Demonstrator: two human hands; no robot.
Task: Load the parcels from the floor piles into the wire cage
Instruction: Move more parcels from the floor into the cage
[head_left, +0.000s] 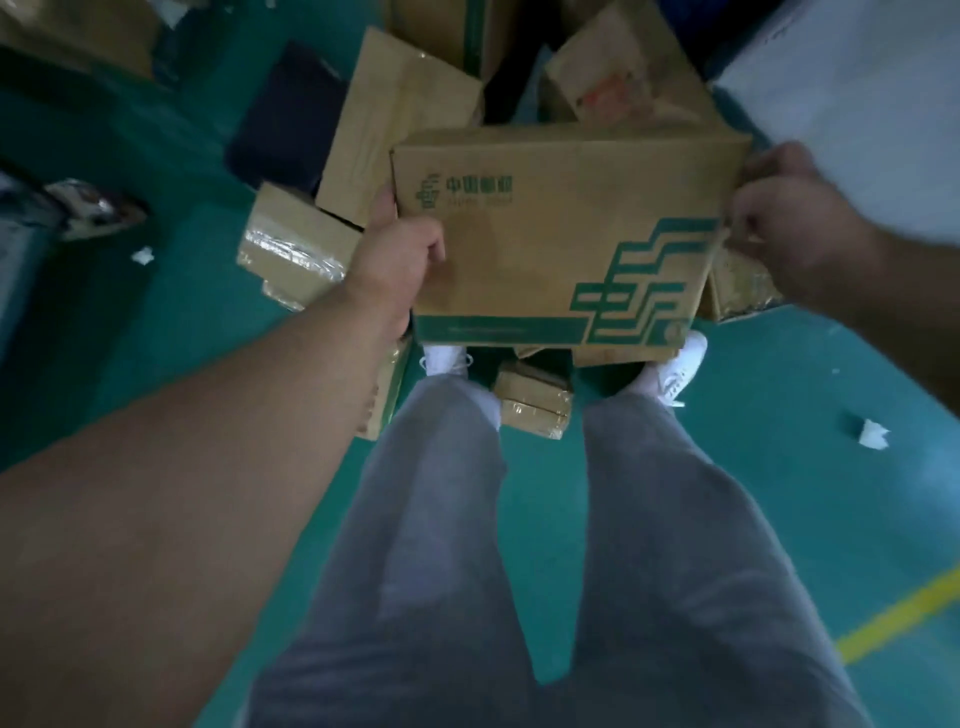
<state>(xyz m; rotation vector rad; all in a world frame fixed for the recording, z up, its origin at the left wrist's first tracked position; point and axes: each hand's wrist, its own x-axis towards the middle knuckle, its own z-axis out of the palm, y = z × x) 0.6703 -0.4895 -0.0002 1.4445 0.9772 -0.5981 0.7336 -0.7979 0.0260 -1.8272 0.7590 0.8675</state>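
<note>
A brown cardboard box with green postal print is held up above my feet. My left hand grips its left edge, thumb on the front face. My right hand grips its right edge, fingers curled round the corner. Under and behind the box lies a floor pile of parcels: a taped small box at the left, a long brown box behind it, a box with red print at the back, and small taped parcels between my feet. The wire cage is not in view.
The floor is green, with a yellow line at the lower right. Paper scraps lie on it: one scrap at the right, another scrap at the left. A dark parcel and a big white surface flank the pile.
</note>
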